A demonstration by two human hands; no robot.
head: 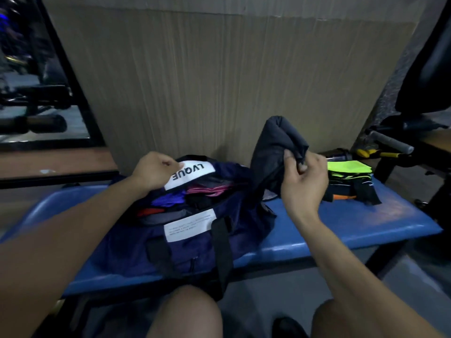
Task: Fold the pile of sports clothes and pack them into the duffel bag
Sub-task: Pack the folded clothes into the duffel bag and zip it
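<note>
Right hand (303,181): thumb and fingers pinching a dark grey, soft folded garment (273,152) held upright. Left hand (156,170): fingers curled, gripping the open navy duffel bag (195,242) by its white-labelled rim. Blue bench (341,223) smooth, glossy.

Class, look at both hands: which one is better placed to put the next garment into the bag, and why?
Right. The right hand already grips the folded dark garment beside the open bag, while the left hand holds the bag's far edge open.
</note>
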